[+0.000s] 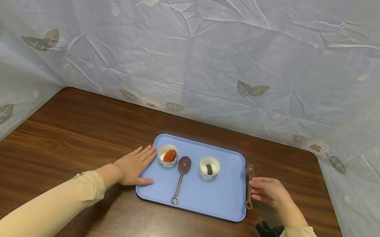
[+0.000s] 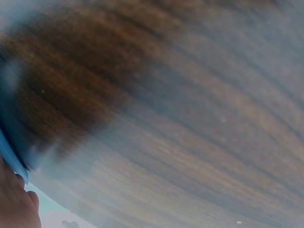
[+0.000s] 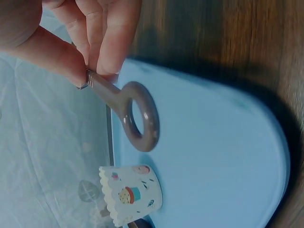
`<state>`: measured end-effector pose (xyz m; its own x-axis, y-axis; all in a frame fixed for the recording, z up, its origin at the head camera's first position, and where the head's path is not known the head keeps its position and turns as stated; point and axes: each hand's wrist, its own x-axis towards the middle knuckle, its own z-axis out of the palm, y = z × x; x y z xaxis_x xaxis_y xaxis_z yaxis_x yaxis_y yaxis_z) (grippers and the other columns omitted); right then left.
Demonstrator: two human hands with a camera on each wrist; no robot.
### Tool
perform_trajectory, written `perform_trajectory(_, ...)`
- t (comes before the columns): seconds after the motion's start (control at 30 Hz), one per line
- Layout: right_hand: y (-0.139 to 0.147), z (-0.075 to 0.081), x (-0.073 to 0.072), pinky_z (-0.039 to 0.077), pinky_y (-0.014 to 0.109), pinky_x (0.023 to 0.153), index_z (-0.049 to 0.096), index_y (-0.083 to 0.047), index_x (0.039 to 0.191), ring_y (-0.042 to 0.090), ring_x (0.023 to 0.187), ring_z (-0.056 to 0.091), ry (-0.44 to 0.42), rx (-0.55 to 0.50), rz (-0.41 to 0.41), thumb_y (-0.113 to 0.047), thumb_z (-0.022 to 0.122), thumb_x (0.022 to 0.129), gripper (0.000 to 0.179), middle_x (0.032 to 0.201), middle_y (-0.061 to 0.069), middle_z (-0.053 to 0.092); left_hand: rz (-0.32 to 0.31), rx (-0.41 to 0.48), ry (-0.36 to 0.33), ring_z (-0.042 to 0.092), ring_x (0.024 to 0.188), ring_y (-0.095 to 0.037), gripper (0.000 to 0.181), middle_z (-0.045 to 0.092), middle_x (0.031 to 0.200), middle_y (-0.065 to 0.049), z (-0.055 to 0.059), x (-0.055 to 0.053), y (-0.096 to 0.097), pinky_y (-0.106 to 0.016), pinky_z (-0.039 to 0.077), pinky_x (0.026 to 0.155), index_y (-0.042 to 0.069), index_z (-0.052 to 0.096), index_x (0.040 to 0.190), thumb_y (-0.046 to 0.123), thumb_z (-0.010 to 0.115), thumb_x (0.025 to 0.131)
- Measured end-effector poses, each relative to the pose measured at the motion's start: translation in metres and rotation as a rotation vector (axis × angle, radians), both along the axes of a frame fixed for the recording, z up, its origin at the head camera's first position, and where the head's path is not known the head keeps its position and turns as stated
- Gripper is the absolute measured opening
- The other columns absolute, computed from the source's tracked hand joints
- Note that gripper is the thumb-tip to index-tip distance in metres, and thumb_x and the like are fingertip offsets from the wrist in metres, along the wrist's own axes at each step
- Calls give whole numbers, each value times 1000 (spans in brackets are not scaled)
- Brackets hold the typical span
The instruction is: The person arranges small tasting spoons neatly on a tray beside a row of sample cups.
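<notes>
My right hand [image 1: 269, 190] pinches the handle of a brown spoon [image 1: 249, 188] over the right rim of a blue tray [image 1: 225, 201]. In the right wrist view the thumb and fingers grip the handle, and its ring end [image 3: 147, 121] points away from them. My left hand [image 1: 133, 166] lies flat with spread fingers at the tray's left edge, fingertips and thumb touching the rim. On the tray lie a second brown spoon [image 1: 181, 176], a paper cup with an orange-topped sushi piece [image 1: 169, 156] and another cup with a white piece banded in black [image 1: 209, 168].
The tray sits on a dark wooden table [image 1: 108, 125]. A pale patterned cloth [image 1: 183, 70] hangs behind the table and along both sides. A black strap-like device [image 1: 268, 231] is at the right wrist.
</notes>
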<state>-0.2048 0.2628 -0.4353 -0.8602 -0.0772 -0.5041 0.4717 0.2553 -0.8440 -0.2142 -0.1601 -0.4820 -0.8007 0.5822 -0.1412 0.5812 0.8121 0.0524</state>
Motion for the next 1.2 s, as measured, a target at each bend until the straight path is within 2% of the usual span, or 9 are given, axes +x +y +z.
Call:
perform_trajectory(0.33,-15,-3,-5,55,19,60,58,2,107,4,61,60,-4,-51,5,-6,59,88,21,66,-6,62,-2,-6,5,14,144,-37,90,12,155,-23,0,0,0,-49,15,118,-5,19,146,59,46,88)
perform_trajectory(0.7,-36,-7,-6,54,19,57,56,6,113,4,58,58,-5,-43,-3,-5,59,88,27,63,-6,60,9,-2,-6,13,144,-37,91,11,155,-23,-1,-1,-1,-49,14,118,-5,19,146,62,44,88)
perform_trajectory(0.9,-44,-12,-7,54,19,56,60,2,105,4,57,57,-1,-50,-6,-4,59,87,19,62,-6,58,-4,24,-1,14,144,-39,93,13,154,-25,-2,-1,-1,-49,14,118,-7,20,145,62,45,87)
perform_trajectory(1.2,-52,-17,-7,54,19,56,61,0,100,5,57,57,-19,-32,-9,-3,59,87,13,62,-5,58,5,-3,6,12,145,-36,93,10,156,-22,-4,-2,-1,-48,14,118,-3,18,146,64,42,87)
